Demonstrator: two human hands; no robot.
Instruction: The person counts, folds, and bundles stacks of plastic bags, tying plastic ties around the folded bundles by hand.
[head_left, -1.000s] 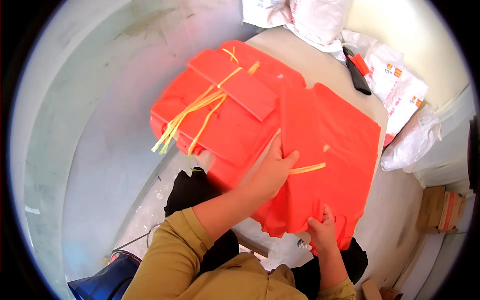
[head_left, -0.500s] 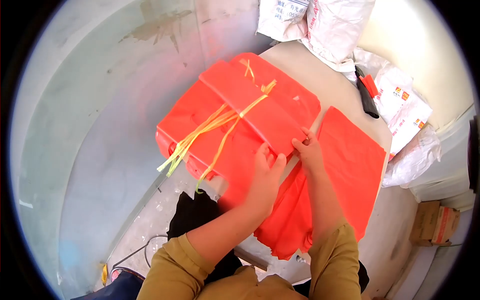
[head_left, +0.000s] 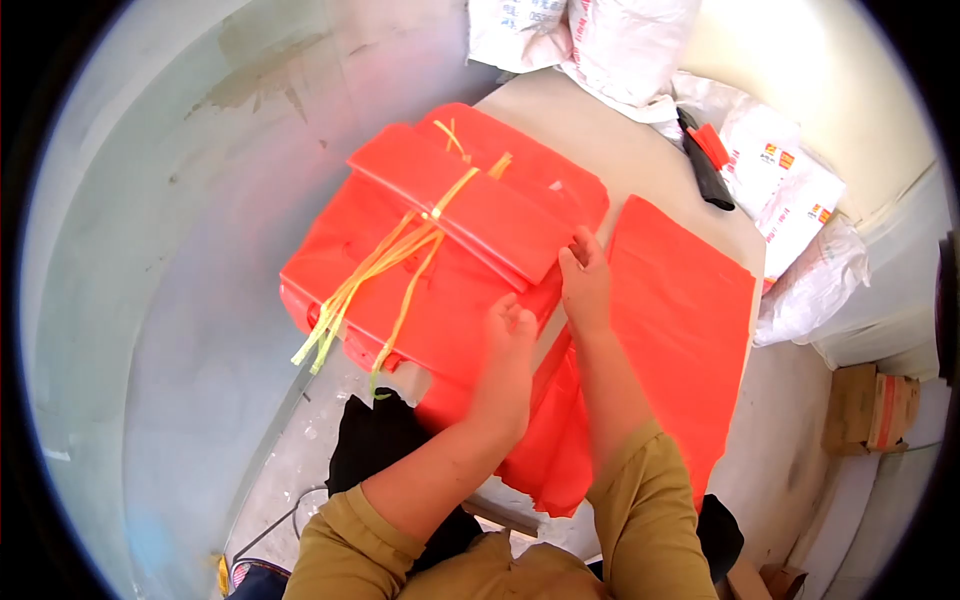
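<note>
Two forearms (head_left: 445, 465) angled forward, left hand (head_left: 510, 345) loosely spread over red stack (head_left: 445, 315), right hand (head_left: 586, 278), fingers parted, beside tied bundle (head_left: 505, 225)

A grey wall (head_left: 220, 300) spans nine o'clock, with a brownish stain (head_left: 262, 85) near half past ten. The beige worktop (head_left: 575, 110) shows at one o'clock; bright light washes a cream wall (head_left: 835, 95) at two. Pale floor (head_left: 310, 435) lies at eight.
</note>
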